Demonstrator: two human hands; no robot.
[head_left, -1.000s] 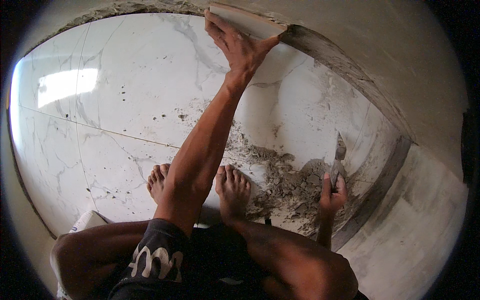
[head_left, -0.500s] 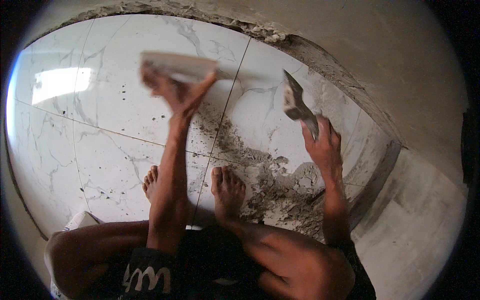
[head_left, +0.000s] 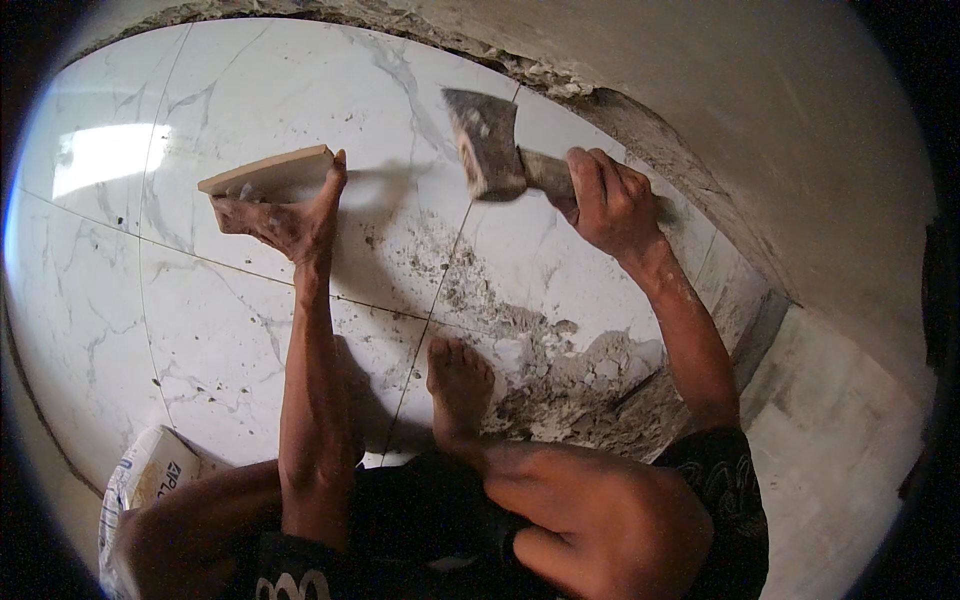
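My left hand (head_left: 290, 225) grips a narrow piece of tile (head_left: 268, 167) with a beige edge, held at the left above the white marble-patterned floor. My right hand (head_left: 612, 208) is closed round the handle of a mortar-caked metal trowel (head_left: 478, 140), its blade turned to the left, at upper right of the floor. A patch of crumbly grey mortar (head_left: 570, 400) lies below the right hand, beside my bare foot (head_left: 458, 385).
A plastered wall (head_left: 770, 130) curves round the back and right, with a rough broken channel (head_left: 540, 70) along its foot. A pale step or ledge (head_left: 830, 410) is at lower right. A white printed container (head_left: 135, 480) stands beside my left leg at lower left.
My left hand has brought the tile piece down and left from the back wall edge. My right hand has raised the trowel from low right toward the upper middle and turned its blade leftward.
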